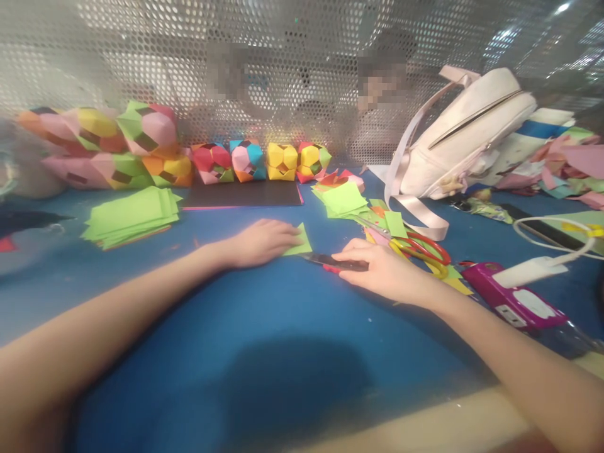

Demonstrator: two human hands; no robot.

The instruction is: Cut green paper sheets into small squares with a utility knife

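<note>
On the blue table my left hand (pixel 264 242) lies with flat, outstretched fingers on a small green paper (pixel 298 244), covering part of it. My right hand (pixel 380 267) is closed around a dark utility knife (pixel 346 262) with a red part. The knife points left, its tip close to the lower right edge of the green paper; I cannot tell whether they touch. Left of my left hand sits a stack of green paper sheets (pixel 134 217). Beyond my right hand lie more green papers (pixel 342 200) and scissors (pixel 422 248) with red and yellow handles.
Colourful folded paper shapes (pixel 214 162) line the back, several near a black board (pixel 243 194). Behind them rises a perforated metal screen (pixel 189 75), with people beyond. A pale backpack (pixel 465 135) stands back right. A purple power strip (pixel 514 296) with a white plug (pixel 528 272) lies right.
</note>
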